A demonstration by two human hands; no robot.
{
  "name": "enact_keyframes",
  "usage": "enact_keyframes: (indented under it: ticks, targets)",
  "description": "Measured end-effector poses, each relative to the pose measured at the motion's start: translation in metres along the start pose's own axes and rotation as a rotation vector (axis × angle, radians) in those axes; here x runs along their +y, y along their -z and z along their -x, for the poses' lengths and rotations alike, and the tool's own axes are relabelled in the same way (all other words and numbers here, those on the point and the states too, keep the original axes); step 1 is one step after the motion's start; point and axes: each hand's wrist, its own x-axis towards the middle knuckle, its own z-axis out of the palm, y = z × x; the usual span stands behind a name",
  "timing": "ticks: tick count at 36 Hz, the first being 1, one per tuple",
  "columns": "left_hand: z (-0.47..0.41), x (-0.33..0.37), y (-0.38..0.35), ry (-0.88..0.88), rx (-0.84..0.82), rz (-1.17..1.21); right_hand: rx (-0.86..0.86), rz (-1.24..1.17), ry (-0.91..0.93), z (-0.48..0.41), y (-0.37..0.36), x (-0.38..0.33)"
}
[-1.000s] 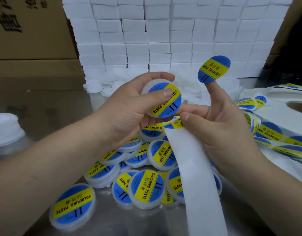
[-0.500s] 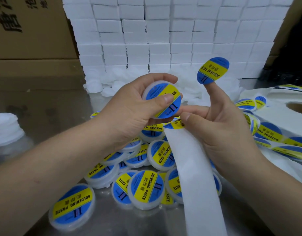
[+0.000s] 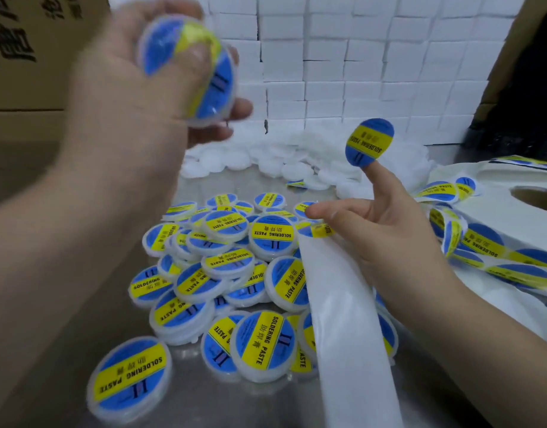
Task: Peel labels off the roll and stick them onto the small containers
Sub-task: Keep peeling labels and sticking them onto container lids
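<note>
Above the pile (image 3: pixel 229 273), left hand (image 3: pixel 136 97) grips a blurred container (image 3: pixel 189 66), right hand (image 3: pixel 389 236) pinches backing strip (image 3: pixel 343 319), label (image 3: pixel 369 143) on fingertip (image 3: pixel 372 171).

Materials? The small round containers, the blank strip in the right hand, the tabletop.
Containers: likely translucent whitish plastic; the rims let light through and look smooth.
Backing strip, held by the right hand: white release paper, probably coated; it has a faint sheen and bends in a soft curve.
Tabletop: bare metal, probably stainless; grey, with blurred reflections of the containers.
</note>
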Motion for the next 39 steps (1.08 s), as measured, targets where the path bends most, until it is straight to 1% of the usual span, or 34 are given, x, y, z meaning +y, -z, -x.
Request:
enact_keyframes:
  ticks: [3,7,8,11,14,17,22,25,27,31,33,36,37,39]
  targets:
    - [0.02,-0.004,-0.017,-0.033,0.021,-0.028,-0.008,0.006,0.027,0.002,-0.002,-0.005]
    - [0.026,-0.013,-0.031,0.046,-0.018,-0.093,0.036,-0.003,0.034,0.0,0.001,-0.005]
    - [0.025,-0.017,-0.03,0.051,-0.019,-0.147,0.04,-0.003,0.039,0.0,0.001,-0.005]
    - [0.022,-0.031,-0.025,0.059,-0.064,-0.415,0.014,0.008,0.052,0.001,0.0,-0.002]
    - [0.023,-0.042,-0.023,0.13,-0.105,-0.508,-0.007,0.01,0.057,0.002,0.0,-0.001]
    - [0.019,-0.051,-0.02,0.234,-0.071,-0.535,-0.005,0.013,0.056,0.002,0.001,-0.002]
    - [0.015,-0.061,-0.016,0.366,-0.229,-0.637,-0.015,0.016,0.058,0.003,0.001,-0.004]
    - [0.015,-0.069,-0.013,0.393,-0.335,-0.687,-0.023,0.008,0.053,0.004,0.0,-0.003]
    - [0.015,-0.073,-0.013,0.369,-0.357,-0.766,-0.027,0.01,0.059,0.003,0.0,-0.003]
    - [0.011,-0.077,-0.012,0.175,-0.231,-0.987,-0.031,0.028,0.075,0.003,0.0,-0.001]
    - [0.006,-0.075,-0.011,0.135,-0.186,-1.005,-0.031,0.036,0.07,0.003,0.0,0.0]
    - [-0.013,-0.069,-0.015,0.089,-0.111,-0.954,-0.035,0.03,0.077,0.003,-0.001,0.001]
    - [-0.022,-0.069,-0.018,0.069,-0.113,-0.957,-0.034,0.023,0.08,0.003,-0.002,0.001]
    - [-0.042,-0.072,-0.025,0.065,-0.195,-0.998,-0.029,0.006,0.091,0.003,-0.001,0.001]
